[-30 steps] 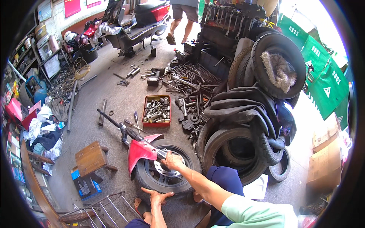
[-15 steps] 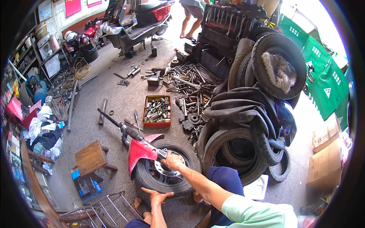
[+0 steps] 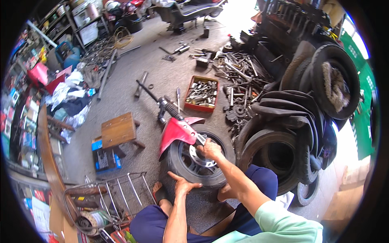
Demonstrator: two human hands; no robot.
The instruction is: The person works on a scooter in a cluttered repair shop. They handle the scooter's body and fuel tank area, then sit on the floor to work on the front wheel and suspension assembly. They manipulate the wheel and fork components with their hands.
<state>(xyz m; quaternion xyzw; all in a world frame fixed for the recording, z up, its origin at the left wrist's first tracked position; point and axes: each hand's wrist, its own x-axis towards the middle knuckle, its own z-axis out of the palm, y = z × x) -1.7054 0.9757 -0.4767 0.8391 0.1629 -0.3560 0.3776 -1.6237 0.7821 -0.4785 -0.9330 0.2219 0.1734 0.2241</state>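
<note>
Between my feet is a scooter front wheel [image 3: 177,165] with a black tyre, a disc rotor [image 3: 209,163] and a red mudguard [image 3: 177,135]. A fork [image 3: 172,108] with a ribbed rubber boot runs from the hub toward the far left. My right hand [image 3: 210,150] is closed around the lower end of the fork, beside the rotor. At the tyre's near edge, my left hand [image 3: 184,185] has thumb and forefinger spread and grips nothing. Whether its fingertips touch the rubber I cannot tell.
Beyond the wheel stand a red tray of sockets [image 3: 197,107] and a heap of tools [image 3: 243,77]. Tyres and inner tubes [image 3: 291,105] are piled at right. A wooden stool [image 3: 118,130], a blue box [image 3: 106,160] and a metal rack [image 3: 121,190] are to the left.
My view has swung left, so the scene sits farther right in the picture. Both hands keep nearly the same places at the wheel.
</note>
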